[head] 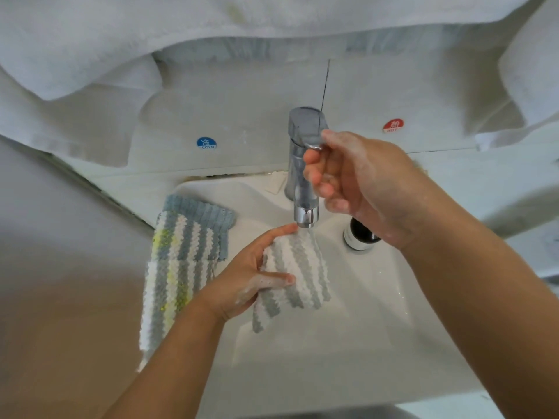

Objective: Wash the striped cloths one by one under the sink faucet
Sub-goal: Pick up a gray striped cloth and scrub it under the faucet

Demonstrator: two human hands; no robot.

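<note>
- White ceramic sink point(378, 343) fills the lower middle; the chrome faucet point(304, 164) stands at its back edge, spout pointing toward the person.
- Spare striped cloths point(181, 255) lie stacked over the sink's left rim.
- Grey-and-white striped cloth point(298, 273) hangs directly under the spout, long axis running down into the basin.
- Left hand point(257, 282), soapy, grips this cloth, thumb across it, from the cloth's left.
- Right hand point(360, 179), reaching in above the basin, curls its fingers around the faucet lever.

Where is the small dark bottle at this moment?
In the head view, the dark bottle stands in the sink, right of the faucet spout and partly hidden under the right hand.
</note>
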